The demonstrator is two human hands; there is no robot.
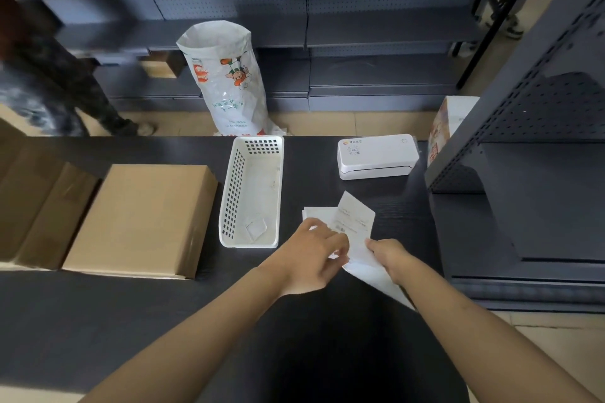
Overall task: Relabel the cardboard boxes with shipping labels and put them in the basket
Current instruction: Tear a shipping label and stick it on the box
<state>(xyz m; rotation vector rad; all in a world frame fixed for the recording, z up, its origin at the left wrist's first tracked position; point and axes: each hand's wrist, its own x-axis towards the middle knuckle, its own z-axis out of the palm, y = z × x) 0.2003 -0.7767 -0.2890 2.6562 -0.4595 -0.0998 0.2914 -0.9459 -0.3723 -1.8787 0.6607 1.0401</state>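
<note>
From the head camera, both hands work a shipping label over the dark tabletop, right of the white basket: the left hand pinches its near-left edge and the right hand grips its near-right edge, the two close together with the paper between them. The label looks thin, limp and almost weightless, likely sticky once peeled, so I would hold it by corners and edges only. The cardboard boxes lie flat at the left, stiff and probably light, best lifted by opposite sides.
</note>
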